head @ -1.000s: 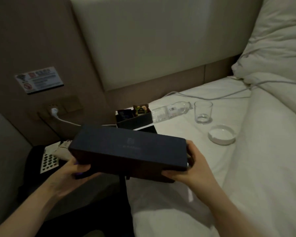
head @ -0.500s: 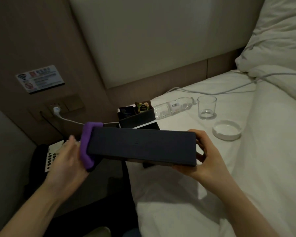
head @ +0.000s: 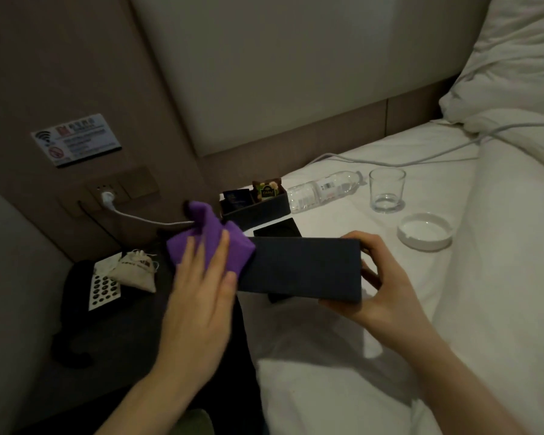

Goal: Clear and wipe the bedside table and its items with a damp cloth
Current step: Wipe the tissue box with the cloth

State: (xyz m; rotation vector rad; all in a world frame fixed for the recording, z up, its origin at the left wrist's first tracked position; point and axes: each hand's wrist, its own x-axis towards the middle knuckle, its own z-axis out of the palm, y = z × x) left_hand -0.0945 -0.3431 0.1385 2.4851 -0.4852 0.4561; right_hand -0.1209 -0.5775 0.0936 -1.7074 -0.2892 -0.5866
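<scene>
Wiping the box over the bed edge.

Head view: your right hand (head: 380, 287) grips the box (head: 305, 268) by its end, holding it level and steady in the air, while your left hand (head: 201, 296), fingers straight, presses the cloth (head: 208, 243) onto the other end.

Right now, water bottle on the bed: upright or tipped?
Tipped. The water bottle lies on its side on the white sheet, cap toward the drinking glass, which stands upright beside it.
</scene>
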